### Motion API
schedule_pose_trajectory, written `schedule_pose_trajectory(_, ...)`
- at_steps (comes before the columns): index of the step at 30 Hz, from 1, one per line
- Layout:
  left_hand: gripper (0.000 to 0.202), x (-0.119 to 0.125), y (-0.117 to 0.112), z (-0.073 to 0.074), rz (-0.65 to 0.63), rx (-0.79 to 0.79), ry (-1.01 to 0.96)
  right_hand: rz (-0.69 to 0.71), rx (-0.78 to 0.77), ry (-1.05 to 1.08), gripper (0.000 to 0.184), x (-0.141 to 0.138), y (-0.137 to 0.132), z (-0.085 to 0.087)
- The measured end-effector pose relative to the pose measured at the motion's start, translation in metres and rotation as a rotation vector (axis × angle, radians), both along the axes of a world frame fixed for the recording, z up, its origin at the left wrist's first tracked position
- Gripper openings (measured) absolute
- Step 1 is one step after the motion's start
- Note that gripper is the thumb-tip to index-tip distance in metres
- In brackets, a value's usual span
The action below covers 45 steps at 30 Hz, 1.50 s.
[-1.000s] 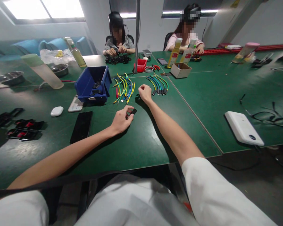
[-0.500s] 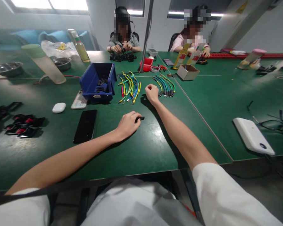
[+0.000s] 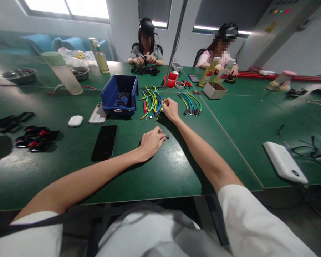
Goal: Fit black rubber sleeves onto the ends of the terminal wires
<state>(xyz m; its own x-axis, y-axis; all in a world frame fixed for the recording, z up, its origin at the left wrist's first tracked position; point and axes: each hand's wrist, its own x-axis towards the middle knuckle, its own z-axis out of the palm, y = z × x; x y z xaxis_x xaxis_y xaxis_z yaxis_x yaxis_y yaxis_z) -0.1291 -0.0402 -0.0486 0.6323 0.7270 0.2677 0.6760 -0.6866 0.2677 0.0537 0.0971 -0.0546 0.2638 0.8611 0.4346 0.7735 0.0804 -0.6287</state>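
Through the head view I find the labels [image 3: 208, 74] on the yellow bottle [image 3: 212, 67] and blue bin [image 3: 134, 94] too small to read, and a grey pole [image 3: 176, 43] rising behind the loose wires [image 3: 154, 101] beside that bin. The left hand [image 3: 151, 142] pinches a small black piece [image 3: 167, 137], half hidden, over the worktop [image 3: 176, 167]; the right hand [image 3: 171, 109], curled, meets the wires' edge, but I cannot tell whether it grips one.

Head-worn view, looking forward and down, close above green table [image 3: 152, 182]
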Motion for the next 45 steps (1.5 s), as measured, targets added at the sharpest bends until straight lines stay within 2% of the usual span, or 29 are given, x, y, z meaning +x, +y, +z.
schedule_pose_trajectory(7, 0.027, -0.001, 0.003, -0.003, -0.012, -0.032, -0.008, 0.086, -0.182, -0.18, 0.031, -0.032, 0.021, 0.011)
schedule_pose_trajectory(16, 0.022, 0.001, 0.003, -0.002, -0.023, -0.065, -0.021, 0.078, -0.392, -0.367, 0.04, -0.057, 0.038, 0.02)
schedule_pose_trajectory(25, 0.023, 0.001, 0.003, 0.001, -0.019, -0.078, 0.001, 0.043, -0.464, -0.463, 0.032, -0.069, 0.04, 0.028)
schedule_pose_trajectory(35, 0.024, 0.0, 0.001, 0.003, -0.008, -0.086, 0.036, 0.106, -0.491, -0.556, 0.028, -0.075, 0.047, 0.031)
schedule_pose_trajectory(41, 0.022, 0.0, 0.001, 0.003, -0.019, -0.057, 0.014, 0.094, -0.537, -0.423, 0.025, -0.072, 0.048, 0.035)
schedule_pose_trajectory(45, 0.022, 0.0, 0.002, 0.002, -0.029, -0.073, 0.003, 0.086, -0.496, -0.145, 0.014, -0.067, 0.047, 0.033)
